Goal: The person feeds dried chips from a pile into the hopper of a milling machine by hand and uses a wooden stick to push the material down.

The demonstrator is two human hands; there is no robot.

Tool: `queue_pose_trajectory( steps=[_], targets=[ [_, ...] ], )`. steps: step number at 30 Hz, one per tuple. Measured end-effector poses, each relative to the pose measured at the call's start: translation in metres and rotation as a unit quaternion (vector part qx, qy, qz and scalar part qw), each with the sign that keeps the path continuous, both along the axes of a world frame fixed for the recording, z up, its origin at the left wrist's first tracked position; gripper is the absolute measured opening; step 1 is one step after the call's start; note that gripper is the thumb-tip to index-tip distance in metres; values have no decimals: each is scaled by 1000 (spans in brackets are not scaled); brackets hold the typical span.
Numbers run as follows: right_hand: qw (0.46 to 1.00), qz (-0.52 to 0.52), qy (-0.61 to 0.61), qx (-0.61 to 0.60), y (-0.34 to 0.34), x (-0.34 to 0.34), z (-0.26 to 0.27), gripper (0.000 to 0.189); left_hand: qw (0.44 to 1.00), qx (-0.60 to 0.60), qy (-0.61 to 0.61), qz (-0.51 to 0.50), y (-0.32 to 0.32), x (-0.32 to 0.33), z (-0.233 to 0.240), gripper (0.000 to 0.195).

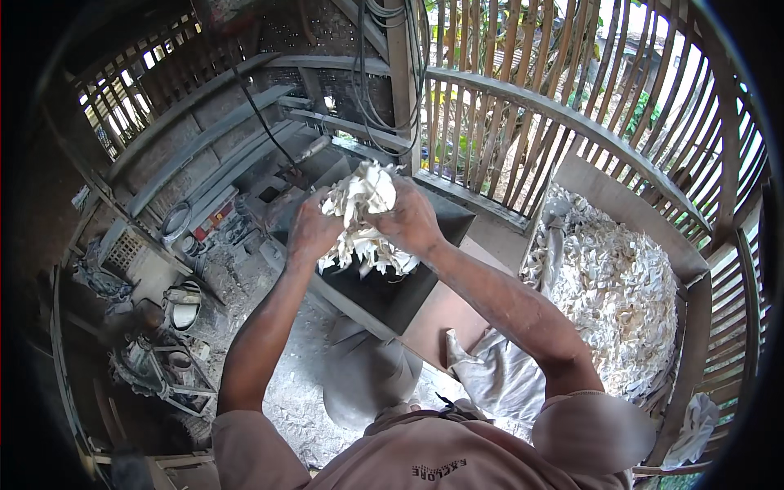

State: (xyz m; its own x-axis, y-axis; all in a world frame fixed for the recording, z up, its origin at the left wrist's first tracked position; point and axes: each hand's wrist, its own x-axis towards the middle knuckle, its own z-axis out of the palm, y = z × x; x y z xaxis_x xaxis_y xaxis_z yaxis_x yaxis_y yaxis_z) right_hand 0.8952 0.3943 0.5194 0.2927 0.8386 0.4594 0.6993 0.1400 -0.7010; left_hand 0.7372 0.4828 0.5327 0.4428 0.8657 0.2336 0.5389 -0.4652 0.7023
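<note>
Both of my hands are raised over a dark, open-topped hopper (373, 300). Between them is a loose clump of dry white chips or flakes (361, 190), perhaps dried cassava, though I cannot tell for sure. My left hand (315, 226) grips the clump from its left side. My right hand (407, 217) holds it from the right, fingers curled into the pieces. More white pieces (373, 248) hang or drop below my hands, above the hopper's opening. Beneath the hopper, a grey cloth or sack (367, 373) hangs down.
A wooden bin (625, 190) full of white flakes (631, 312) stands at right. A whitish sack (502, 373) lies by a flat board (453, 300). Left are a bucket (184, 306) and a metal-framed machine (177, 373). Coiled cables (392, 116) hang on a post; a slatted fence (490, 104) lies behind.
</note>
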Motion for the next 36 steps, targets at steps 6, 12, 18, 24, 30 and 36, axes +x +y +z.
queue_pose_trajectory(
  steps=[6, 12, 18, 24, 30, 36],
  targets=[
    [997, 15, -3, 82, -7, -7, -2, 49, 996, 31, -86, -15, 3, -7, -11, 52],
    [999, 26, 8, 33, -10, -6, 2, 53, 996, 54, -73, -20, 9, -6, -15, 58],
    [999, 36, -13, -26, -8, -8, -1, 54, 993, 57, -95, -29, 26, -12, -30, 62],
    [997, 28, -72, -3, -12, -5, 0, 55, 992, 60, -111, -11, 13, -8, -18, 37],
    [992, -29, -119, -36, -18, -12, 8, 54, 989, 36, -138, -25, 10, -8, -15, 39],
    [988, -57, -140, -39, -20, -14, 7, 56, 992, 43, -117, -14, 9, -9, -14, 39]
  ],
)
